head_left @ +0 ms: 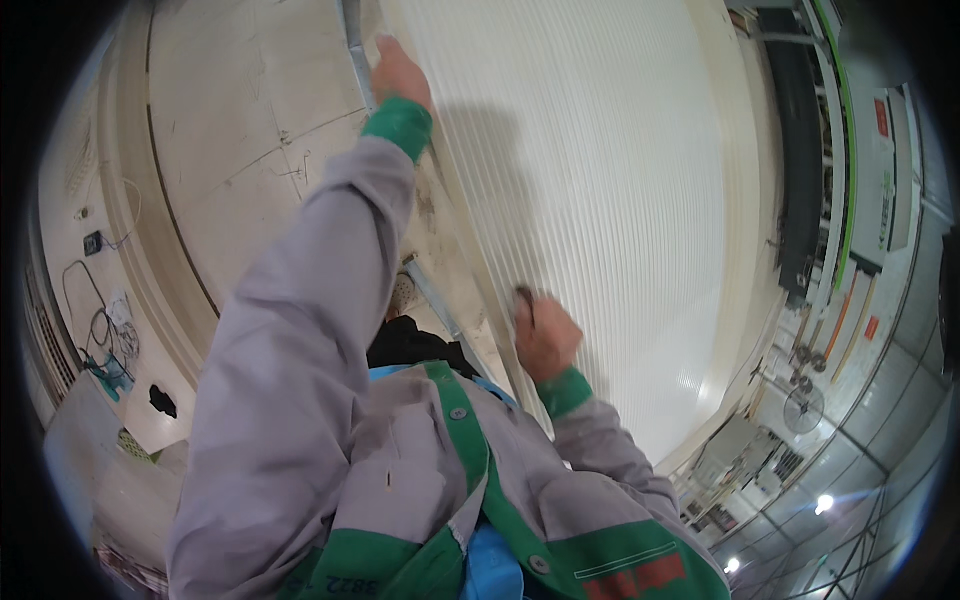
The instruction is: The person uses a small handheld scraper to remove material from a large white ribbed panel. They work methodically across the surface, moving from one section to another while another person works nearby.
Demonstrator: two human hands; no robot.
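Note:
A large white panel with fine parallel ribs (600, 200) stretches before me, bordered on its left by a pale straight edge strip (462, 200). My left hand (400, 75) is far forward at that strip, beside a grey metal bracket (357, 55). Its thumb side shows, while the other fingers are mostly hidden. Closer to my body, my right hand (550, 335) is closed over the ribbed surface near the same edge. A small dark object (524, 294) pokes out between its thumb and fingers; its kind is not clear.
A second grey metal bar (432, 298) slants below the panel's edge. Pale boards (230, 100) with dark seams lie to the left. Cables (105, 335) and a small black box (94, 243) are at far left. A long machine (890, 170) and a round fan (803, 408) stand right.

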